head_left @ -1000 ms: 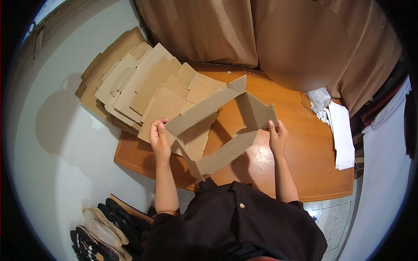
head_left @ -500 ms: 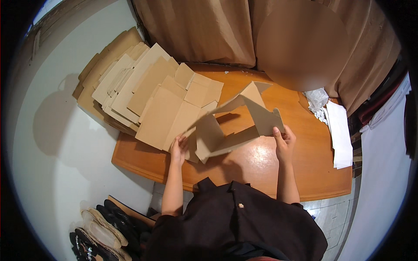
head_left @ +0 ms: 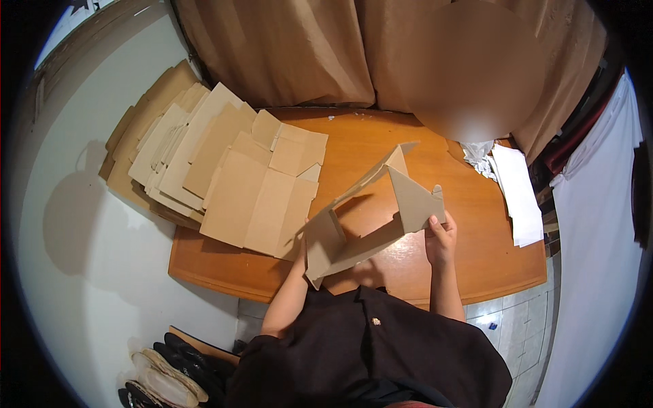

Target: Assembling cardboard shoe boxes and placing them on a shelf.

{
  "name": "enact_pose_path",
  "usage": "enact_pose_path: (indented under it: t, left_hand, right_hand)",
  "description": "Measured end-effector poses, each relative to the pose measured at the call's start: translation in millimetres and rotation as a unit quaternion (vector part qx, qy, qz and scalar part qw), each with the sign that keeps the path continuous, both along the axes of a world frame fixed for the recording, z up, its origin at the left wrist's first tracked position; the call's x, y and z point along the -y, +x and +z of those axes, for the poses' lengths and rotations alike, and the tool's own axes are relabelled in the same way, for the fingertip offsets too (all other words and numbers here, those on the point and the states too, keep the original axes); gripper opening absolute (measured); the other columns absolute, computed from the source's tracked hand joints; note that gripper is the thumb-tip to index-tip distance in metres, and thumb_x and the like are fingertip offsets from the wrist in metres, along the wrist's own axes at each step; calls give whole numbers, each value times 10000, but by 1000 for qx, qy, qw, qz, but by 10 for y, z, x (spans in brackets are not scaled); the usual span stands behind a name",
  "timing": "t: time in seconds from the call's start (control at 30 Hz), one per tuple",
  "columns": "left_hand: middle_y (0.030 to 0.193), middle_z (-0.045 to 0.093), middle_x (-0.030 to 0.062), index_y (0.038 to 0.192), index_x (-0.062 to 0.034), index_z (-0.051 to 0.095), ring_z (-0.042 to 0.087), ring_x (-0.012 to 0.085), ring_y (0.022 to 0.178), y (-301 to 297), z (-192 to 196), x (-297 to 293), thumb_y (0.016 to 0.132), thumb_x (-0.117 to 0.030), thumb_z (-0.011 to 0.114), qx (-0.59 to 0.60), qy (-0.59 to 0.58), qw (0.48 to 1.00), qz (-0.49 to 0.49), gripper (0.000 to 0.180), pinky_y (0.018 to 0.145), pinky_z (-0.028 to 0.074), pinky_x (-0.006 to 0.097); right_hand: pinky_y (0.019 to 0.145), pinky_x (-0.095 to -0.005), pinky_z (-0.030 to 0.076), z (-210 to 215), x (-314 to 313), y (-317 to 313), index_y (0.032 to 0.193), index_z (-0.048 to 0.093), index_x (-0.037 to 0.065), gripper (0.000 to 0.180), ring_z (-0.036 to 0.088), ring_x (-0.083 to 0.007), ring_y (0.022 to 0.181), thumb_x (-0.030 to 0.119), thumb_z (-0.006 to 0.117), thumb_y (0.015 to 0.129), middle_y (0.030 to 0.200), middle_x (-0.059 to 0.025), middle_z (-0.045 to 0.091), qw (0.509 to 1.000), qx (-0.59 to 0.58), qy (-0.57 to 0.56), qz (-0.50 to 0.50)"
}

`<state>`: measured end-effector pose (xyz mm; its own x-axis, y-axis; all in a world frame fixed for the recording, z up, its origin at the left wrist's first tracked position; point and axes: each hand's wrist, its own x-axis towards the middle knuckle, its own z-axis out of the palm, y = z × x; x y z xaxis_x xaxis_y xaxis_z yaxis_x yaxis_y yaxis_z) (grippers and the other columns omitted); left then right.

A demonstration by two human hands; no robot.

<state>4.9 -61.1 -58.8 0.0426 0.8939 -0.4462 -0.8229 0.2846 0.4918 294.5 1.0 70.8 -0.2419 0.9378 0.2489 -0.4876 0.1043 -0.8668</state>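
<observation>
Between my two hands, above the table, I hold a partly folded cardboard box [head_left: 416, 205] with an open middle through which the table shows. It is tilted, with walls and flaps standing at angles. At its right end my right hand [head_left: 441, 240] is closed on the panel, the thumb lying on the near face. My left hand [head_left: 300, 260] grips the left end; most of its fingers are hidden behind the cardboard. To the left lies an unfolded cardboard sheet [head_left: 253, 195], creased and with flaps, at the front of a stack of flat cardboard [head_left: 178, 146].
The brown wooden table [head_left: 476, 272] has white paper sheets [head_left: 518, 197] and crumpled clear plastic [head_left: 480, 158] at its right. Brown curtains [head_left: 279, 54] hang behind. Several shoes [head_left: 170, 374] sit at the lower left, and a white cloth [head_left: 595, 224] hangs at the right.
My left hand has moved inward and closer to me, going mostly behind the box's left end. The box has come slightly nearer and turned a little. The whole view has shifted somewhat.
</observation>
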Motion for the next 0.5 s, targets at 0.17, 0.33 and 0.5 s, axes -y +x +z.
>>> enact_pose_path:
  t: [0.17,0.33,0.5]
  left_hand:
    - [1265,493,157,1304,-29,432,497,254,1132,-85,-296,11,862,-686,264,43,73,996,10,809,949,408,382]
    - [1180,538,125,1258,-33,471,527,233,1068,-313,-606,-25,885,-646,281,56,104,993,14,742,908,433,358]
    - [1107,563,87,1223,-61,504,531,188,1021,-150,-226,18,916,-595,285,-30,88,991,100,653,855,448,317]
  right_hand:
    - [967,-414,354,87,90,-17,1151,520,36,500,470,-239,1143,466,465,900,1197,-112,536,963,-261,-61,40]
    - [847,-374,439,-582,-331,61,1224,484,113,523,527,-220,1040,512,450,888,1128,-73,533,978,-112,-148,94]
    - [725,-280,466,-925,-383,119,1117,550,47,404,560,-145,834,382,446,918,1011,-38,584,950,166,-264,-14]
